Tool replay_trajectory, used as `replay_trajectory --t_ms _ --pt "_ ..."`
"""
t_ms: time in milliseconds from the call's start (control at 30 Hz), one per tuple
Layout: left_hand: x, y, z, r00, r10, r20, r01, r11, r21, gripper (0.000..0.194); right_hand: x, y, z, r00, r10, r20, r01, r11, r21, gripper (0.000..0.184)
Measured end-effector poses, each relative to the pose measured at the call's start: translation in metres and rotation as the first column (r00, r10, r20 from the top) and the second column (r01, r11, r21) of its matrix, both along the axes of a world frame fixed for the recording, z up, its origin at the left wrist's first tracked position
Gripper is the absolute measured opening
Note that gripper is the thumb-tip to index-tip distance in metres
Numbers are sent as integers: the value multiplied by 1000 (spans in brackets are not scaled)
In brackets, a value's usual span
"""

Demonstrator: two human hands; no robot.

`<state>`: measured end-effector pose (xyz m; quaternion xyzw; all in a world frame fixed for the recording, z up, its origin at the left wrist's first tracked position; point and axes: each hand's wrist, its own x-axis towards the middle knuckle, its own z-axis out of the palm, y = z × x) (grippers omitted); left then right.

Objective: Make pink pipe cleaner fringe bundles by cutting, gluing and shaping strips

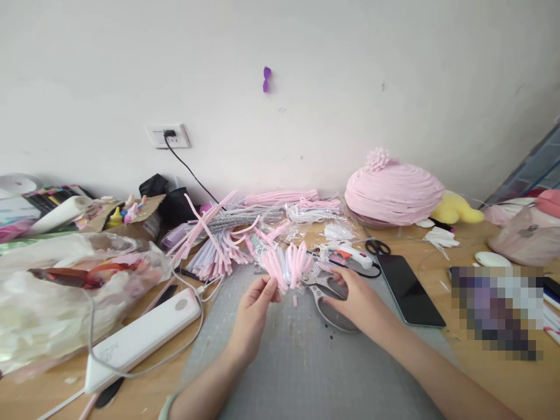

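My left hand point(256, 303) pinches the edge of a bundle of looped pink and pale lilac pipe cleaners point(286, 265), holding it above the grey cutting mat point(280, 361). Fingers of my right hand point(352, 294) are in the handles of grey metal scissors point(318, 289). The scissors' blades reach the right lower side of the bundle and are partly hidden by it. Just below the bundle shows a short pink piece point(294, 301). Behind my hands lies a heap of loose pink and lilac pipe cleaners point(219, 254).
A white power bank point(144, 341) with cables lies left, beside a plastic bag point(56, 315). To the right are a phone point(410, 290), black-handled scissors point(378, 247) and a white glue gun point(354, 255). A pink pipe-cleaner dome point(394, 192) stands by the wall.
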<state>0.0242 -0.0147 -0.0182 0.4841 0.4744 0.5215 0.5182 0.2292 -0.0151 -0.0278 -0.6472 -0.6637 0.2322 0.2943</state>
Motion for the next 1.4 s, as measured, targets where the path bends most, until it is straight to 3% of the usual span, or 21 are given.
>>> replay_trajectory --t_ms 100,267,567,900,1100,1400 --pt "0 -2 2 993 44 -105 -41 999 34 27 1 0 7 997 5 -80 6 991 135 30" --pt "1 -2 2 991 49 -122 -41 997 67 24 0 -3 16 968 5 -252 20 995 97 14" --pt "-1 -3 -2 991 42 -126 -32 996 82 21 -4 -7 18 909 41 -416 -44 999 2 15" --pt "1 -4 3 993 -40 -113 55 989 134 24 -2 -6 21 828 -37 -559 -80 980 -183 18" --pt "2 -7 4 994 -48 -94 58 992 108 22 -3 -6 23 779 -6 -627 -128 977 -168 17" --pt "1 -9 3 991 -102 -84 107 992 65 28 -3 -7 23 713 -84 -696 -99 971 -219 23"
